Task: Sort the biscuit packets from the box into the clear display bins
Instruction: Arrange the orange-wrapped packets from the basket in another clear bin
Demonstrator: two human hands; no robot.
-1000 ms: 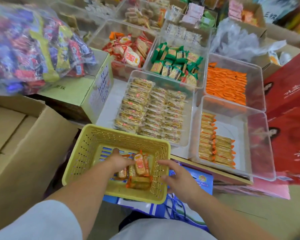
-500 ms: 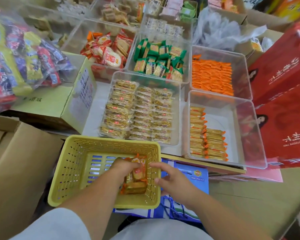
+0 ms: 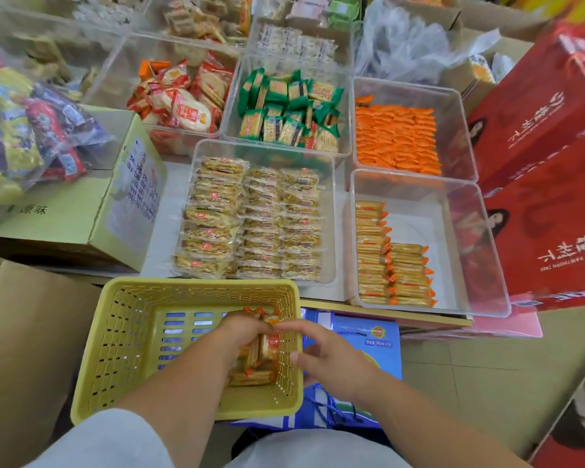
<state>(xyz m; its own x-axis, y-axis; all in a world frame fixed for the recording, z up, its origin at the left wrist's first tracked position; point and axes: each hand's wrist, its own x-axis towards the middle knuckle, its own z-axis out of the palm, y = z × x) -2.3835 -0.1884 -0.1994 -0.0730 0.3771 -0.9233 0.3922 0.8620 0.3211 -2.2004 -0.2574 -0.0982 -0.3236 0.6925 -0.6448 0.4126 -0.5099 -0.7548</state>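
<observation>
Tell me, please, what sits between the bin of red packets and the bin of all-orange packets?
The clear bin holding green biscuit packets, shown in the head view.

Fingertips of the left hand (image 3: 242,332) were buried among the biscuit packets (image 3: 250,376) it gripped in the yellow basket (image 3: 132,332), so their number could not be told. Whether the right hand (image 3: 331,359) pinched a packet or only touched it was unclear. The blue box (image 3: 362,336) lay mostly hidden under the basket. The far bins (image 3: 196,15) were blurred and cut by the top edge; the bag of sweets (image 3: 24,130) ran off the left edge.
</observation>
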